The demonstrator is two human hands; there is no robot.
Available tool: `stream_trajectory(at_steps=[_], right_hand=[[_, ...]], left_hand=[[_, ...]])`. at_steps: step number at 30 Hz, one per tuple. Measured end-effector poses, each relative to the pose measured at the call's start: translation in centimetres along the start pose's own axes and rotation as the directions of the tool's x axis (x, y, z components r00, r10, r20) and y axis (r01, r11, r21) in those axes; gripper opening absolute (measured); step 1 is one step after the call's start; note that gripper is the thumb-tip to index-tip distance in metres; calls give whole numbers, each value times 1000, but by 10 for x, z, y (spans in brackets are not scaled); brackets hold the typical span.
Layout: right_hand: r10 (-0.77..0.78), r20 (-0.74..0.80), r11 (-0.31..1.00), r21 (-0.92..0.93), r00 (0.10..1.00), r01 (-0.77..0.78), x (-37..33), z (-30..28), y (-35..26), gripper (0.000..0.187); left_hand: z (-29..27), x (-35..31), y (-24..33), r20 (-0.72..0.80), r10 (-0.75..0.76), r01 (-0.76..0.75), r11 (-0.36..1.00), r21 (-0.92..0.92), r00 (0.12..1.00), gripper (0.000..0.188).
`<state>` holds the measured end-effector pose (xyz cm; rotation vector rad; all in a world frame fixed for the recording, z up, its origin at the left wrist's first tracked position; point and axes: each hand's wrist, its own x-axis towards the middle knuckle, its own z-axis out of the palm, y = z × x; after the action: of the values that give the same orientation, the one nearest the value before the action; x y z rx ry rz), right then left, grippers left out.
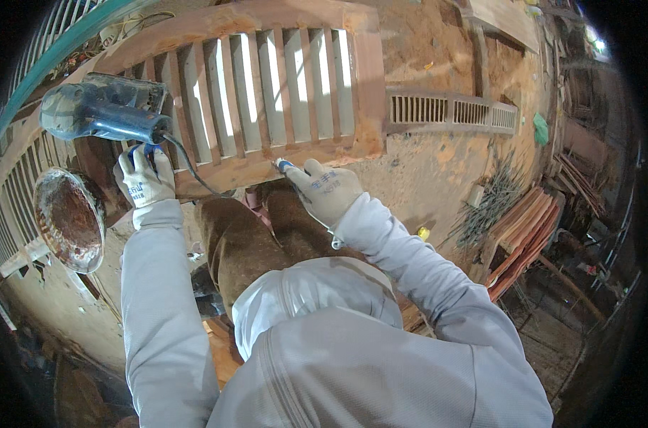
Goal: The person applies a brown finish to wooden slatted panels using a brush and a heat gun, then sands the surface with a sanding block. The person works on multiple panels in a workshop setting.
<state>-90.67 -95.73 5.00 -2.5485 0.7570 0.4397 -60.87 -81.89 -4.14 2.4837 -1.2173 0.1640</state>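
Note:
My left hand (pixel 147 180), in a white work glove with blue fingertips, rests at the near edge of a reddish-brown slatted panel (pixel 267 170). Its fingers are slightly apart, and I see nothing in them. Just beyond the fingertips lies a blue power tool (pixel 99 113) with a dark cord trailing over the panel's near rail. My right hand (pixel 331 191), gloved the same way, is closed, its foremost finger reaching to that rail. A small metal ring end (pixel 337 243) shows below it; the rest of what it grips is hidden.
A round crusted basin (pixel 69 220) stands left of my left arm. A smaller slatted panel (pixel 452 111) lies beyond on the right. Thin rods (pixel 489 202) and stacked reddish boards (pixel 527 239) lie right of my right arm. A teal rail (pixel 49 60) curves along the far left.

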Motion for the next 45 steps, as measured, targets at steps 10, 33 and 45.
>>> stream_trajectory(at_steps=[10,33,45], right_hand=[[81,-48,994,83,996,-76,6,14,-15,43],[128,4,977,170,992,-126,11,-2,-15,41],[359,269,-610,792,894,6,-14,-22,132,28]], left_hand=[[2,2,-1,-41,36,-38,999,-35,999,22],[0,1,1,-43,10,-12,998,-61,999,24],[3,-1,-4,1,7,-7,999,-40,1000,25]])
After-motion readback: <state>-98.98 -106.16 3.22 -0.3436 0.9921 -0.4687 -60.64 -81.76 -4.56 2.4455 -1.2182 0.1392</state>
